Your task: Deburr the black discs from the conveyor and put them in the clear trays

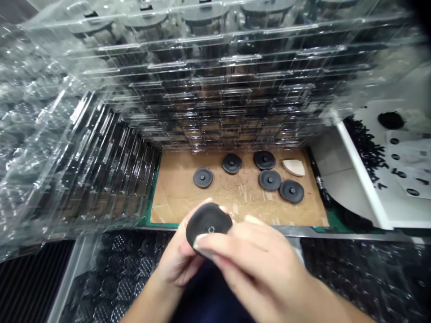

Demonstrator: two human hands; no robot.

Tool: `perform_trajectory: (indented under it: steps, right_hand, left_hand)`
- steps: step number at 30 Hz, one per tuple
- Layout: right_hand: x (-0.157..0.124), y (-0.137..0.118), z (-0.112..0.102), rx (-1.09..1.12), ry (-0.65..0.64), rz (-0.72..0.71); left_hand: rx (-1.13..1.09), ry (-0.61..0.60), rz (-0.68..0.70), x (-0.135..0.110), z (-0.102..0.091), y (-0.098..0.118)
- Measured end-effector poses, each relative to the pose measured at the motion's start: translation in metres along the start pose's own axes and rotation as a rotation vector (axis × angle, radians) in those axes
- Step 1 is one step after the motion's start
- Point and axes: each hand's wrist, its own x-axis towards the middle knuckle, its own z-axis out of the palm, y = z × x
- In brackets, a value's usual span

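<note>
Between my left hand (177, 255) and my right hand (245, 253) I hold a black rubber-like disc (208, 224) with a small metal centre. My left fingers cradle it from behind, and my right fingertips press on its lower edge. Part of its underside is hidden by my fingers. Beyond my hands, several similar black discs (203, 177) lie on a worn cardboard sheet (175, 188). A cream wedge-shaped piece (293, 167) lies near the sheet's far right corner.
A tall stack of transparent plastic trays (202, 89) stands behind the cardboard, with more (77, 157) to the left. Black dimpled trays (124, 273) lie below my hands. At right, a white-edged bin (357, 175) holds small black parts (365, 148) and papers.
</note>
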Motion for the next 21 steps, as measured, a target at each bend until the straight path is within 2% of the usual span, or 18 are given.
perform_trajectory:
  steps: [2, 5, 7, 9, 10, 12, 14, 16, 19, 21]
  right_hand:
    - [-0.009, 0.0, -0.009, -0.069, -0.043, 0.104]
    - [-0.011, 0.003, -0.017, -0.276, 0.037, 0.178]
    - [-0.003, 0.009, -0.017, -0.342, 0.108, 0.081]
    - [0.008, 0.019, -0.016, -0.262, 0.125, -0.06]
    - [0.011, 0.025, -0.015, -0.185, 0.125, -0.084]
    - [0.009, 0.04, -0.012, -0.057, 0.16, 0.026]
    - [-0.004, 0.057, -0.005, -0.027, 0.188, 0.268]
    - [-0.027, 0.074, 0.008, -0.055, 0.122, 0.445]
    - [-0.062, 0.097, 0.027, -0.089, -0.009, 0.52]
    - [-0.074, 0.105, 0.031, -0.104, -0.008, 0.521]
  left_hand:
    - [-0.058, -0.036, 0.01, 0.001, -0.001, 0.002]
    - [-0.101, -0.083, -0.007, 0.003, 0.002, 0.001]
    - [-0.116, -0.085, -0.032, 0.004, 0.005, 0.0]
    - [-0.121, -0.084, -0.058, 0.003, 0.006, -0.001]
    - [-0.124, -0.094, -0.063, 0.002, 0.005, -0.001]
    - [-0.15, -0.14, -0.072, -0.001, 0.003, 0.0]
    - [-0.197, -0.185, -0.095, -0.003, 0.002, 0.002]
    - [-0.24, -0.199, -0.114, -0.004, 0.002, 0.003]
    - [-0.262, -0.193, -0.125, -0.002, 0.004, 0.004]
    - [-0.269, -0.193, -0.129, -0.001, 0.006, 0.003]
